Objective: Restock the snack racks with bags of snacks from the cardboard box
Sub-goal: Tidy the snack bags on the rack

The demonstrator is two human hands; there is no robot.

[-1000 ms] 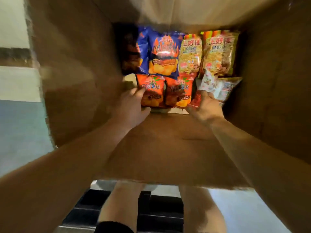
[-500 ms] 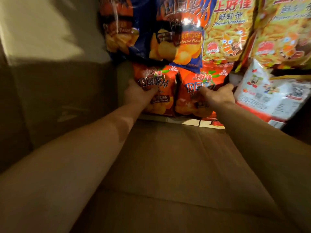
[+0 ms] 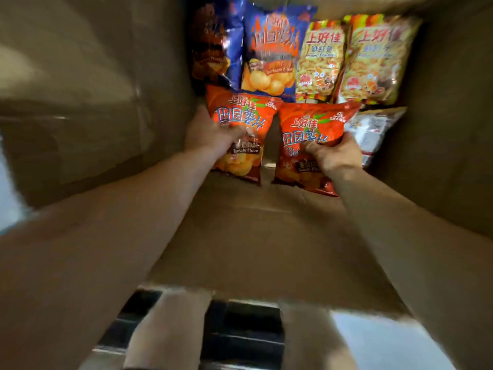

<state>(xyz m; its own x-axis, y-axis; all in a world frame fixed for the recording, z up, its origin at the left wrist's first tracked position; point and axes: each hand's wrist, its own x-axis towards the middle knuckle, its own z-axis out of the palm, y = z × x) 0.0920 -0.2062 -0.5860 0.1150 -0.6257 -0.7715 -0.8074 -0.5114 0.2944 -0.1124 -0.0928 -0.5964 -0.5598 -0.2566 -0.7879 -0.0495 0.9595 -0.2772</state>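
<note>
In the head view, both bare arms reach down into a deep brown cardboard box, and each hand holds one bag above the box floor. The left hand grips the left orange-red foil bag of tomato flavour potato chips at its left side, with the thumb curled over the front; its other fingers are behind the bag, so I cannot tell how they lie. The right hand pinches the right orange-red foil bag of the same chips at its right edge, thumb on the front. The two bags hang side by side, with a narrow gap between them. Behind them, at the far end of the box, lie two blue bags of barbecue chips and two yellow bags of prawn crackers. A white bag, probably another snack, though it is blurred, lies just beside the right hand.
</note>
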